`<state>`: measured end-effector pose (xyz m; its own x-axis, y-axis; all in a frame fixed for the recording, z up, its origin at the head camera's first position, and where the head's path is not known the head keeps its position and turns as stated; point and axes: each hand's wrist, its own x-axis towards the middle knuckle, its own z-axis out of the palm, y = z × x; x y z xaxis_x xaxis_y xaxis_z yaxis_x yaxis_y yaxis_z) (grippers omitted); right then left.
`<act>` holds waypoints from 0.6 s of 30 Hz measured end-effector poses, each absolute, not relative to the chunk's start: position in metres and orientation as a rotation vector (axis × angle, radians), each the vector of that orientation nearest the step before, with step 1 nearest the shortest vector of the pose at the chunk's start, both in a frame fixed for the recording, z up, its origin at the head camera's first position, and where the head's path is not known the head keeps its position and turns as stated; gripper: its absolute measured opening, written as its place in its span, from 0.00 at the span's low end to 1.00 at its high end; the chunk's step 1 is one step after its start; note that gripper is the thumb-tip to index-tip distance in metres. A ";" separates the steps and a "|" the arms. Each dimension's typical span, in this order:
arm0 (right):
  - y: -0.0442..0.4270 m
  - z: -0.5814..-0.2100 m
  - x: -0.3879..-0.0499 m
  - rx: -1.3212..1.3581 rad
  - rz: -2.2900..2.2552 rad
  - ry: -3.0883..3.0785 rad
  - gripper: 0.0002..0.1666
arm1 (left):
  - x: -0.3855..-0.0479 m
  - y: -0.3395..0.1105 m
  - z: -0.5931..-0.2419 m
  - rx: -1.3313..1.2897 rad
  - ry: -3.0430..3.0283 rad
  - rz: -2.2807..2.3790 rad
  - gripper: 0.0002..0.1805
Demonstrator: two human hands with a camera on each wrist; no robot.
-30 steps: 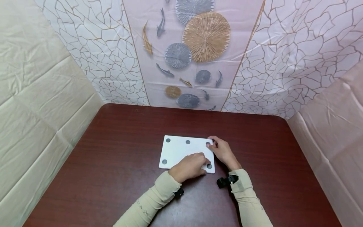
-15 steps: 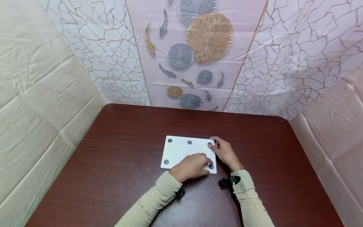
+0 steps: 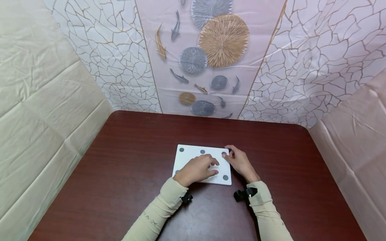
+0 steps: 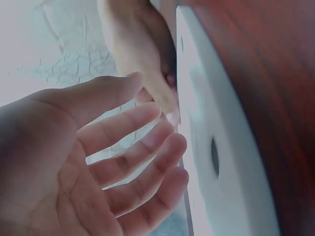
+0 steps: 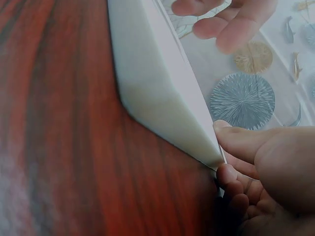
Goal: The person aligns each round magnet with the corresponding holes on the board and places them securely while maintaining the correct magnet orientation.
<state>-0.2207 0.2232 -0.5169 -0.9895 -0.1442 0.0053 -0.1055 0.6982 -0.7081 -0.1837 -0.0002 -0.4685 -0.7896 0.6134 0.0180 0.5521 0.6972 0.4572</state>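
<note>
A white rectangular board point(image 3: 221, 165) with grey round spots lies flat on the table. Over its middle hovers my left hand point(image 3: 196, 169), fingers loosely bent and apart, holding nothing; the left wrist view shows the palm point(image 4: 74, 196) with a gap before the board. My right hand point(image 3: 241, 164) grips the far right corner, thumb on top beside a spot, other fingers at the edge. In the right wrist view, the thumb point(image 5: 241, 140) and curled fingers pinch the board's corner point(image 5: 197, 142). A grey spot point(image 3: 225, 177) shows at the near right corner; my left hand hides part of the board.
The dark red-brown table point(image 3: 135, 154) extends around the board. Behind it hangs a patterned cloth point(image 3: 223, 40), with beige cloth walls point(image 3: 45, 100) on both sides. A black wrist camera point(image 3: 241, 194) is strapped at the right wrist, another point(image 3: 187, 198) at the left.
My left hand has drawn back leftward and away from the near right spot, to above the board's middle. My right hand keeps its hold on the corner. The head view has shifted slightly.
</note>
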 end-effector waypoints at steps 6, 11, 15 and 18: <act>0.221 -0.516 -0.220 -0.169 -1.168 2.822 0.24 | -0.192 -0.013 -0.466 0.846 2.758 0.744 0.17; 0.221 -0.513 -0.219 -0.164 -1.173 2.806 0.26 | -0.201 -0.023 -0.466 0.801 2.772 0.830 0.19; 0.226 -0.512 -0.215 -0.160 -1.173 2.783 0.28 | -0.204 -0.034 -0.469 0.792 2.789 0.903 0.23; 0.230 -0.513 -0.212 -0.170 -1.166 2.769 0.28 | -0.205 -0.042 -0.469 0.754 2.814 0.945 0.25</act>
<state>-0.2119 0.2302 -0.5128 -0.9849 -0.1545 -0.0780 -0.0521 0.6945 -0.7176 -0.2048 -0.0424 -0.4688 -0.8758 0.4761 0.0790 0.4273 0.6889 0.5856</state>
